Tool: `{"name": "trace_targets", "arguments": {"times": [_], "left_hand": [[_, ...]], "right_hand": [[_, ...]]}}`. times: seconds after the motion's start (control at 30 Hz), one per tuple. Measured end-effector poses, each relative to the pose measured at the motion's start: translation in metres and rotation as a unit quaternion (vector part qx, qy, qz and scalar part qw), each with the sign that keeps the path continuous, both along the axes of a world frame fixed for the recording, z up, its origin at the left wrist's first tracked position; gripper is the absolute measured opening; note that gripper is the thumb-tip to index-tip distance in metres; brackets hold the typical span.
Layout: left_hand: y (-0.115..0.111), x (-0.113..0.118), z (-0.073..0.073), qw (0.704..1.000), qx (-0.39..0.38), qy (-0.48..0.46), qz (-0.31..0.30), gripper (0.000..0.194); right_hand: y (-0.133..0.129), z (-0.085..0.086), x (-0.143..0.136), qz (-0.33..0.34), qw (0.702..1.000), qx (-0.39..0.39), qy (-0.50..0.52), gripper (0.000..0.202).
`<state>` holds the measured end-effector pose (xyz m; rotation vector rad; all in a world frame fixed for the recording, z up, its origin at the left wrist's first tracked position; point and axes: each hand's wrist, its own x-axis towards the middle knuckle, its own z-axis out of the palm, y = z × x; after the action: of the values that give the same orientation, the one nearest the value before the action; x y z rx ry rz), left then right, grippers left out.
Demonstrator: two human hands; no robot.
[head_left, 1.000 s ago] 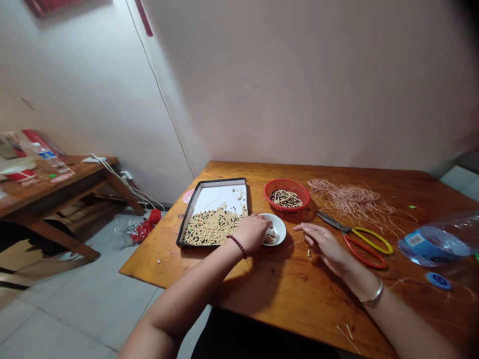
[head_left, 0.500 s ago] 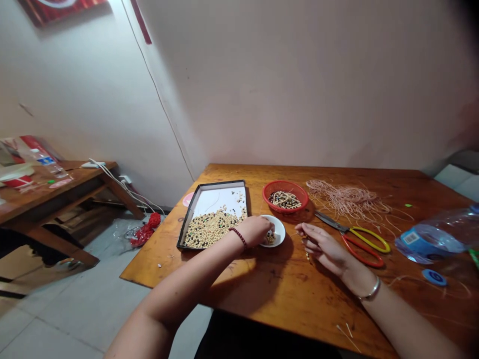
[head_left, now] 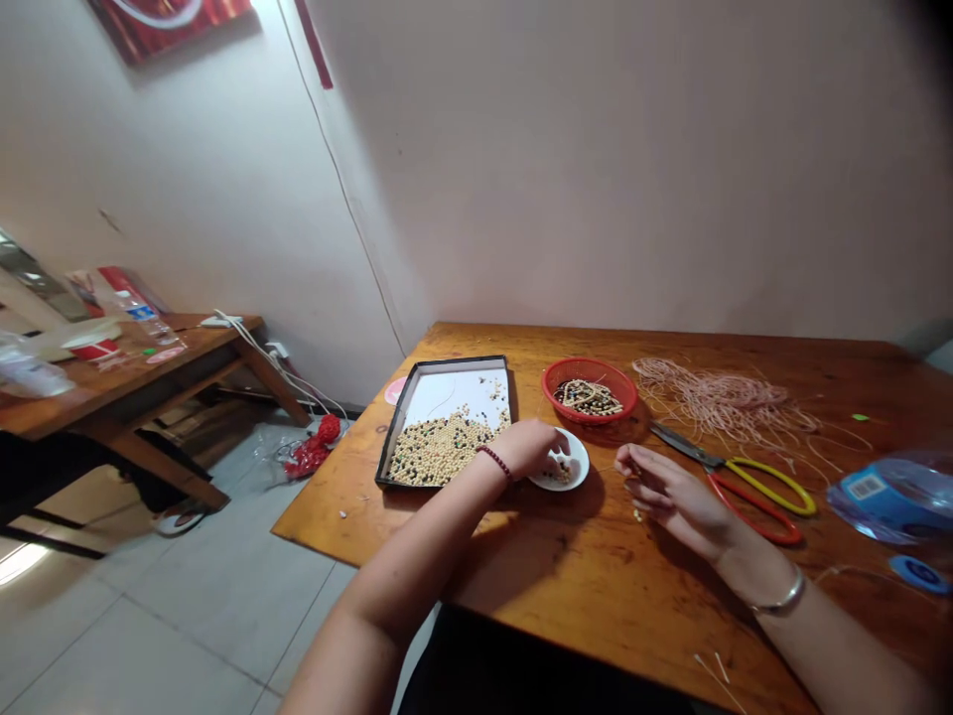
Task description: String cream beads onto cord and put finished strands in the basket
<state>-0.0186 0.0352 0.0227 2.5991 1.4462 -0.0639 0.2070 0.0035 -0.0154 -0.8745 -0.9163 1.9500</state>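
Dish (head_left: 575, 467) between tray (head_left: 406, 427), left hand (head_left: 530, 448)

Both forearms are bare, with no sleeves in view. The left hand (head_left: 532, 447) has a dark red beaded bracelet (head_left: 494, 462) round its wrist. The right hand (head_left: 674, 497) has a thin, plain silver bangle (head_left: 778, 599) round its wrist.

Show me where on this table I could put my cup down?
Bare wood lies along the near edge of the table, between the two arms. The far strip behind the tray and basket is free too. The right side is crowded: cords, scissors, bag.
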Motion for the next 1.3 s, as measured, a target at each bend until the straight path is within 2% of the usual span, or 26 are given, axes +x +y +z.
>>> {"name": "trace_targets", "arguments": {"times": [0.17,0.3,0.43,0.6,0.83,1.3], "left_hand": [[-0.001,-0.012,0.006,0.999,0.045,-0.023,0.014,0.022],[-0.003,-0.014,0.008,0.999,0.039,-0.032,0.014,0.023],[-0.006,-0.010,0.003,1.000,0.018,-0.024,0.007,0.020],[-0.006,-0.008,-0.007,1.000,0.021,-0.011,0.013,0.029],[-0.011,-0.004,-0.002,0.999,0.034,0.016,0.019,0.015],[-0.010,-0.002,-0.011,0.999,0.044,-0.001,0.006,0.019]], "right_hand": [[0.007,0.003,0.003,-0.011,1.000,0.002,0.029,0.019],[0.011,-0.002,0.004,-0.031,0.999,0.017,0.025,0.020],[0.007,-0.001,-0.001,-0.027,0.999,0.020,-0.008,0.022],[0.003,0.002,-0.008,-0.020,0.999,0.020,-0.022,0.026],[0.004,-0.006,-0.007,-0.010,0.999,0.029,-0.023,0.025],[0.001,0.000,-0.010,-0.001,0.999,0.039,-0.031,0.025]]}}
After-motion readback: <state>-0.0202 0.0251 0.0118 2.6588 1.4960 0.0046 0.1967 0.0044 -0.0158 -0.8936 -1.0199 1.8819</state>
